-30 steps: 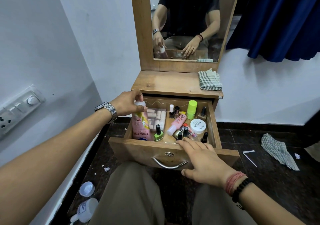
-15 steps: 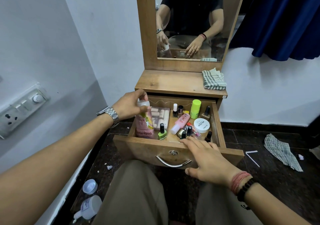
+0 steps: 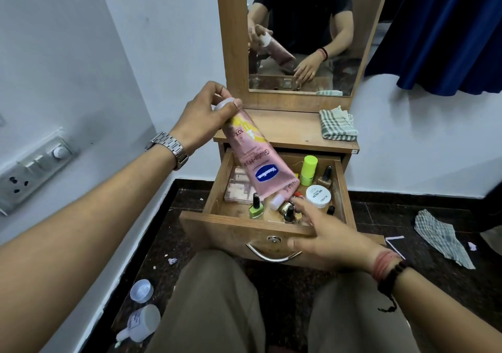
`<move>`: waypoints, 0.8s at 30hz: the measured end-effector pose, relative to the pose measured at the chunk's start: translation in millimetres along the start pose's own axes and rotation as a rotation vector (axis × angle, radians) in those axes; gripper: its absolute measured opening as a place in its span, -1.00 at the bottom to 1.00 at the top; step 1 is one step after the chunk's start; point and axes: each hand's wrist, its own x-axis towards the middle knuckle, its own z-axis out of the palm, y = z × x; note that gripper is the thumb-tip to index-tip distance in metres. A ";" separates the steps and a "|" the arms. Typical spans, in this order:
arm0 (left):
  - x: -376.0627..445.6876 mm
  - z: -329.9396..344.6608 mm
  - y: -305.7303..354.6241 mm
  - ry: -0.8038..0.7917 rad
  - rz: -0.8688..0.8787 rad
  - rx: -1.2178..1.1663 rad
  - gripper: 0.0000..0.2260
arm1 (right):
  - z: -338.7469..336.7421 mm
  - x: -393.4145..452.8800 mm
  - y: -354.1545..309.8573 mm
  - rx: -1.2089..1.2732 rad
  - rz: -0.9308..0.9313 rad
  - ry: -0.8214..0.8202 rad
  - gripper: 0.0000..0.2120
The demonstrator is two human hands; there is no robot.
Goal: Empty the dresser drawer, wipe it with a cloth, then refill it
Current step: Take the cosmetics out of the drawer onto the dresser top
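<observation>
- The left hand [image 3: 202, 119] is closed around the white cap end of a pink lotion tube [image 3: 256, 157], holding it in the air, tilted, cap up and to the left, crimped end down and to the right.
- The tube's lower end hangs over the open drawer [image 3: 217, 225], just above and beside the fingertips of the right hand [image 3: 330, 237].
- The right hand lies over the drawer's front edge, fingers loosely spread and reaching into the drawer; it grips nothing that can be seen, though its fingertips are among the small bottles.
- Just ahead of the right hand's fingers: a small pink bottle [image 3: 277, 200] lying on its side, dark-capped nail polish bottles [image 3: 289, 213], and a white round jar [image 3: 318, 196] slightly to the right.
- To the left of the right hand, below the held tube, stands a green nail polish bottle [image 3: 256, 207], with a clear box of pale items [image 3: 237, 187] behind it.
- Further from the right hand, at the back of the drawer, stand a neon green container [image 3: 309, 170] and a gold nail polish bottle [image 3: 325, 176].
- A folded checked cloth [image 3: 336, 124] rests on the dresser surface [image 3: 285, 130], beyond both hands and to the right of the left hand.
- Another checked cloth [image 3: 442, 237] lies on the floor, well to the right of the right hand.
</observation>
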 end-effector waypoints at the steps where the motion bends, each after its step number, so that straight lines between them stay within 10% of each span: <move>1: -0.5 4.2 1.9 0.012 -0.026 -0.049 -0.83 | -3.4 3.5 -1.3 0.105 -0.006 0.074 -0.19; 13: -2.6 69.1 -21.7 -0.227 -0.312 -0.408 -0.76 | -51.6 29.7 4.2 1.181 0.018 0.540 -0.86; 18: -5.5 73.2 -93.8 -0.492 -0.008 0.691 -0.76 | -57.9 27.8 34.5 1.167 0.147 0.627 -0.86; 24: -9.6 99.2 -131.6 -0.660 0.234 1.095 -0.49 | -37.7 26.6 53.5 1.150 0.179 0.700 -0.81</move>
